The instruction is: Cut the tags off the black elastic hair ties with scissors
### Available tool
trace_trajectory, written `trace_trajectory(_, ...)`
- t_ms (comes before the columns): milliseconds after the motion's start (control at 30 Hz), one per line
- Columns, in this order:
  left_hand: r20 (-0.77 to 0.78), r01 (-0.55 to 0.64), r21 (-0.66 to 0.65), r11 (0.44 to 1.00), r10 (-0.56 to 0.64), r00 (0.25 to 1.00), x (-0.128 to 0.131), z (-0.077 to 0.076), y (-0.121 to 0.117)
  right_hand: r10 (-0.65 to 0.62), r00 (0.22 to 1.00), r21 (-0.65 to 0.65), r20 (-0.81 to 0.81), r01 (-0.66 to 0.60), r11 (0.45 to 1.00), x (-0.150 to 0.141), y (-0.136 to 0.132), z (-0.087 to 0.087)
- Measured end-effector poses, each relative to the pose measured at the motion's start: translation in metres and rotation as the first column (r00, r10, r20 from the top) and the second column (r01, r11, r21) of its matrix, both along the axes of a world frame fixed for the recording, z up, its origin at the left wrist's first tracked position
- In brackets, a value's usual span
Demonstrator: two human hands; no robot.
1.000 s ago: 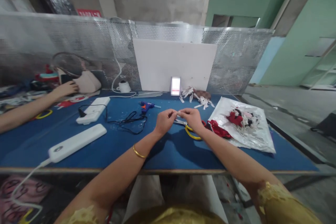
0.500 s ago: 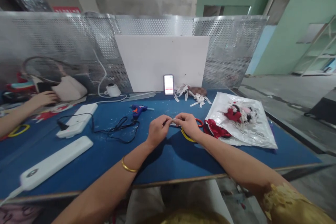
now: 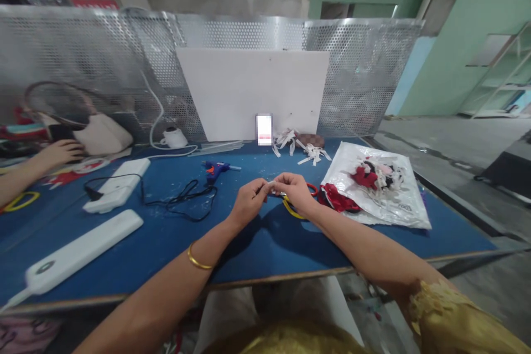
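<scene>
Left hand [image 3: 248, 202] and right hand [image 3: 295, 190] pinch a small pale piece [image 3: 271, 183] between their fingertips; I hold it over the table [image 3: 286, 260], between its far and front edges, apparently for steadiness. Scissors [image 3: 292, 211] lie beneath my right hand, nearer the front edge than the glue gun [image 3: 215, 169], presumably for quick reach.

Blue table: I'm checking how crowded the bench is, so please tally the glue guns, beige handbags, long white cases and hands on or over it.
Glue gun: 1
Beige handbag: 1
Long white cases: 2
Hands (left hand, right hand, co-worker's hand): 3
Total: 7
</scene>
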State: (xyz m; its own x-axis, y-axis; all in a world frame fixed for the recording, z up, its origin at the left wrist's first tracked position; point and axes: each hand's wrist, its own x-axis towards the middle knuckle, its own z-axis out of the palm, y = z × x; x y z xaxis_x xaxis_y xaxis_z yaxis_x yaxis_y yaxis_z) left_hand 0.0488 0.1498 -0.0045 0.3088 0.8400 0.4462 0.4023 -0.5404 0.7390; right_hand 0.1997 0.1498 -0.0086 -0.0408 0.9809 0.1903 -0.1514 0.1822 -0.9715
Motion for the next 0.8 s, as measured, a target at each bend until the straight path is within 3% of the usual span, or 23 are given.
trace_trajectory(333, 0.246, 0.175, -0.177, 0.969, -0.128, 0.961, -0.0011, -0.0031, 0.0019, 0.109, 0.977, -0.163, -0.184, -0.139, 0.977, -0.0018, -0.0008, -0.0013)
trace_trajectory(800, 0.468, 0.341, -0.314, 0.886, -0.168, 0.868, 0.0022, -0.0049, 0.0011, 0.27, 0.948, -0.224, -0.169, -0.304, 0.926, 0.003, -0.0039, 0.0041)
